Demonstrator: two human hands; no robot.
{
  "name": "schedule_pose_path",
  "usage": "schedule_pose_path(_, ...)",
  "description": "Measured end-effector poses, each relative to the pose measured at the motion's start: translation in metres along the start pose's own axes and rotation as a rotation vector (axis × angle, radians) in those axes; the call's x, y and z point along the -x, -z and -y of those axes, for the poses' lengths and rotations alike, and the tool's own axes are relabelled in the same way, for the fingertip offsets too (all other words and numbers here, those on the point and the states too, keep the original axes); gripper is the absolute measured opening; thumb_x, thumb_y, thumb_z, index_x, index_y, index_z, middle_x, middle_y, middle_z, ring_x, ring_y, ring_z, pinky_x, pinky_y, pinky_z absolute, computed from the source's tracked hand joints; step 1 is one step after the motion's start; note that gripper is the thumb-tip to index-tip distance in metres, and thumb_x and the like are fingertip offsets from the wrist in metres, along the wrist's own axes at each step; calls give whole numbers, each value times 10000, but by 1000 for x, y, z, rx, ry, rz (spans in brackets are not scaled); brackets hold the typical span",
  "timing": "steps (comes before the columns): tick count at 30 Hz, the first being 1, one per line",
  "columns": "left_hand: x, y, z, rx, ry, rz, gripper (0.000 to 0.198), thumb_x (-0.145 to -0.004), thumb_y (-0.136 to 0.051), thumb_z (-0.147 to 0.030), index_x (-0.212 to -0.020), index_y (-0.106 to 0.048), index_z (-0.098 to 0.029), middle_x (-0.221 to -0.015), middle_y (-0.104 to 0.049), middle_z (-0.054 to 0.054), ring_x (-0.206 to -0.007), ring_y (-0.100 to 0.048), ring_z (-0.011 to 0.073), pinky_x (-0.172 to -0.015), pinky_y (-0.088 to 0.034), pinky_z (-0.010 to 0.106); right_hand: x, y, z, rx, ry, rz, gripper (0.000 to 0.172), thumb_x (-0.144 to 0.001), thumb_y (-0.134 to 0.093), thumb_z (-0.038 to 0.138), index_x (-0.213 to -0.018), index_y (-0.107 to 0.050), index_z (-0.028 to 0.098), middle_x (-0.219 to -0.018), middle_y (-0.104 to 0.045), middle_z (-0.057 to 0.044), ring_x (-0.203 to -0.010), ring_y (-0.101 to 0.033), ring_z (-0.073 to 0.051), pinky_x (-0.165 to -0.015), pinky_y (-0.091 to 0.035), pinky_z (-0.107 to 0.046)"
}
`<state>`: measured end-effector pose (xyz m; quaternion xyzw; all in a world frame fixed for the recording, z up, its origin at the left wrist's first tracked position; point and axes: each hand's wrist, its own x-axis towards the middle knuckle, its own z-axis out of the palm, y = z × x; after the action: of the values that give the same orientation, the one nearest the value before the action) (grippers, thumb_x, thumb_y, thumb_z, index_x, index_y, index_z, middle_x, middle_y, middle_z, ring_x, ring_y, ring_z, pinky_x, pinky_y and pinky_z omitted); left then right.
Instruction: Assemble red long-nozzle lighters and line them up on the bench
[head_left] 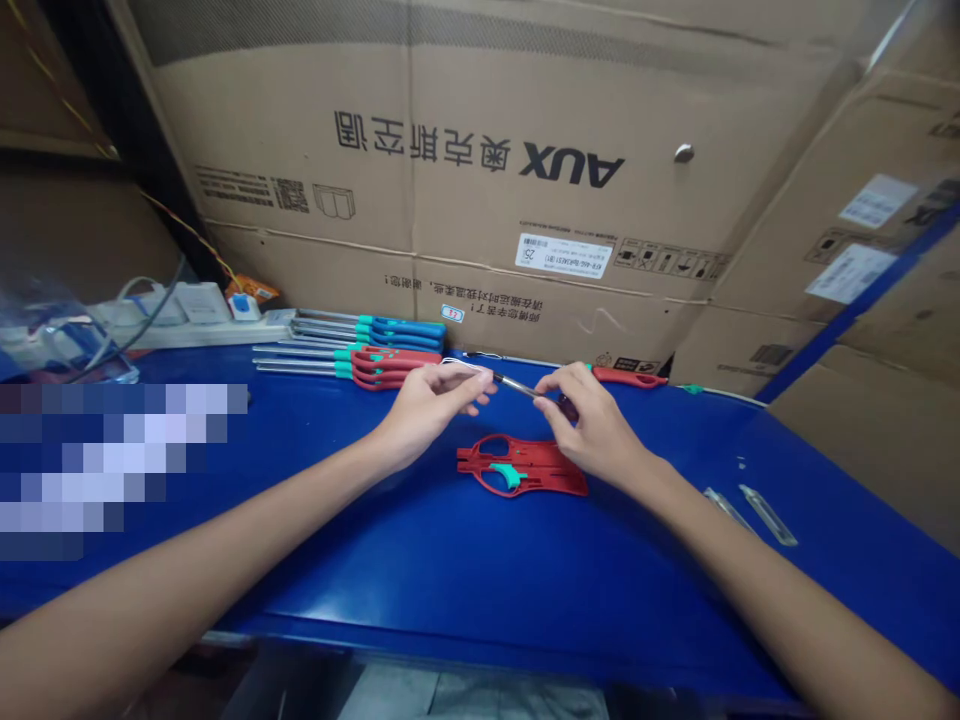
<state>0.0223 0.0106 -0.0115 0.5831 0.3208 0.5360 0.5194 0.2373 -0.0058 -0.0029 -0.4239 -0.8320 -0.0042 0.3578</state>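
Note:
Above the blue table, my right hand (589, 420) is closed round the dark handle of a slim tool that looks like a screwdriver (521, 388), its metal shaft pointing left. My left hand (435, 405) pinches a small black piece (496, 377) at the shaft's far end. A thin white wire (454, 361) shows by the left fingers; what it joins is hidden. Under the hands lies an open red lighter casing half (544, 468), with a teal trigger (510, 476) set in it. The right hand partly overlaps the casing's edge.
Stacked at the back left are several blue gas lighters (409, 332) and red gas lighters (394, 368). A red handle (628, 377) lies against the cardboard wall (450, 200). Clear plastic pieces (769, 516) rest at right. A power strip (217, 330) with plugs stands back left.

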Motion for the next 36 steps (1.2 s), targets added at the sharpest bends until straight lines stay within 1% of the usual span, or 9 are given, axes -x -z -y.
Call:
schedule_pose_path(4, 0, 1, 1, 57, 44, -18, 299, -671, -804, -385, -833, -740, -141, -796, -708, 54, -744, -629, 139, -663, -485, 258, 7, -5, 1, -18, -18, 87, 118, -917, -478, 200, -996, -565, 185, -909, -631, -56, -675, -539, -138, -642, -420, -269)
schedule_pose_path(6, 0, 2, 2, 65, 53, -17, 281, -673, -808, -373, -820, -746, -141, -789, -707, 51, -731, -622, 128, -658, -477, 250, 9, -6, 3, -22, -15, 105, 131, -925, -469, 201, -1008, -569, 183, -920, -647, -55, -689, -553, -140, -646, -417, -266)
schedule_pose_path(9, 0, 1, 2, 81, 72, -26, 279, -669, -813, -376, -809, -751, -143, -793, -711, 50, -732, -622, 122, -663, -469, 243, 11, -6, 5, -42, -6, 94, 137, -932, -467, 210, -1009, -577, 184, -934, -653, -58, -731, -574, -147, -664, -424, -264)
schedule_pose_path(14, 1, -1, -1, 150, 143, -44, 285, -653, -823, -384, -780, -741, -143, -784, -710, 47, -716, -616, 115, -678, -468, 252, 15, -7, 9, -67, -1, 80, 133, -931, -483, 216, -1006, -586, 180, -910, -643, -51, -678, -555, -129, -624, -417, -251)
schedule_pose_path(20, 2, -1, -1, 230, 229, -40, 300, -610, -854, -360, -762, -730, -134, -754, -685, 41, -718, -608, 122, -670, -464, 255, 18, -10, 9, -74, 39, 69, 140, -930, -486, 196, -1020, -592, 173, -916, -644, -54, -701, -559, -133, -644, -423, -255)
schedule_pose_path(26, 3, -3, -1, 228, 247, -22, 342, -576, -870, -387, -756, -733, -130, -765, -680, 45, -727, -602, 123, -663, -455, 238, 18, -12, 7, -92, 62, 47, 133, -928, -502, 197, -1017, -599, 177, -899, -640, -48, -685, -554, -131, -630, -425, -257)
schedule_pose_path(30, 3, -3, 0, 230, 274, -1, 333, -598, -859, -389, -763, -732, -129, -774, -681, 54, -737, -600, 130, -644, -450, 235, 19, -12, 8, -101, 77, 40, 130, -929, -509, 201, -1013, -603, 170, -880, -634, -45, -671, -543, -125, -618, -420, -250)
schedule_pose_path(36, 5, -3, 1, 262, 326, 65, 323, -648, -827, -405, -775, -728, -125, -801, -683, 70, -748, -607, 145, -621, -451, 233, 18, -10, 12, -103, 99, 25, 124, -931, -506, 205, -994, -606, 168, -853, -628, -43, -654, -532, -121, -604, -412, -247)
